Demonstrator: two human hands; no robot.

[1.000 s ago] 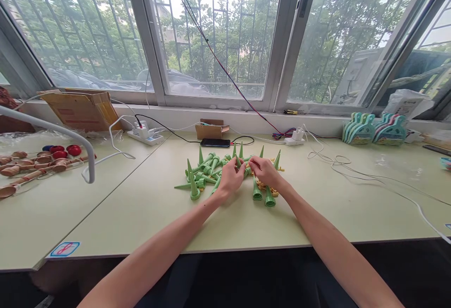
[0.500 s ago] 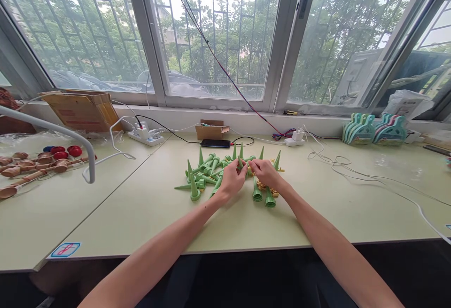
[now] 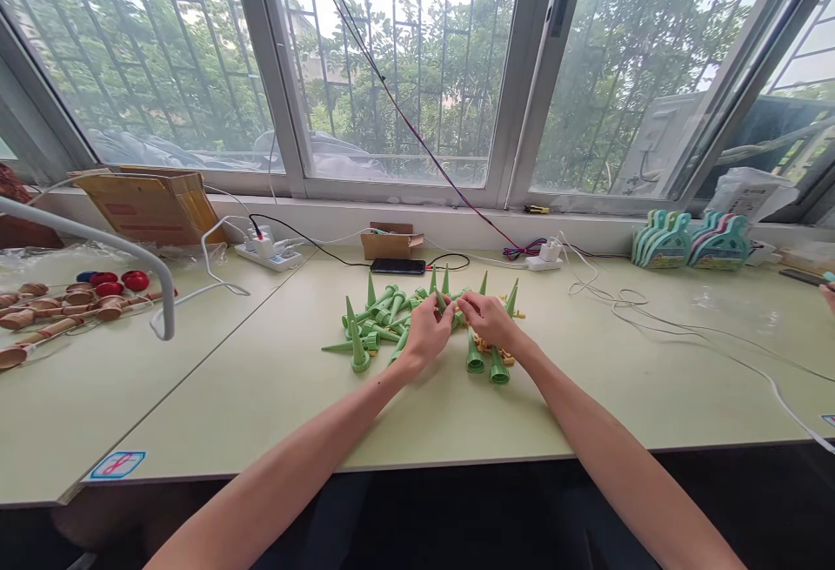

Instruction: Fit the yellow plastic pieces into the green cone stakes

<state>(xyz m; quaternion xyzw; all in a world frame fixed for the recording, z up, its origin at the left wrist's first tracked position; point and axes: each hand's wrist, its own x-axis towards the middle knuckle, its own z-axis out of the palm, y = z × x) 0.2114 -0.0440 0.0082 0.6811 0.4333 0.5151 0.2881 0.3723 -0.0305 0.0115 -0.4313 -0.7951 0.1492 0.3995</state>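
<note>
My left hand is closed around a green plant watering spike, whose pointed tip rises above the fingers. Just to its right, my right hand pinches at the same spot, the fingertips of both hands nearly meeting. Whatever small piece sits in the right fingers is too hidden to make out. More green spikes stand and lie in a heap left of and behind my hands. Two of them, with a hollow open end facing me, lie under my right wrist beside small yellow valve pieces.
Behind the heap lie a black phone and a small cardboard box. Wooden kendama toys are at left, near a white curved bar. Cables cross the right side. Another person's hand shows at the right edge.
My two hands stay almost in place, with only slight finger movement at the spike. Another person's hand has come into view at the right edge.
</note>
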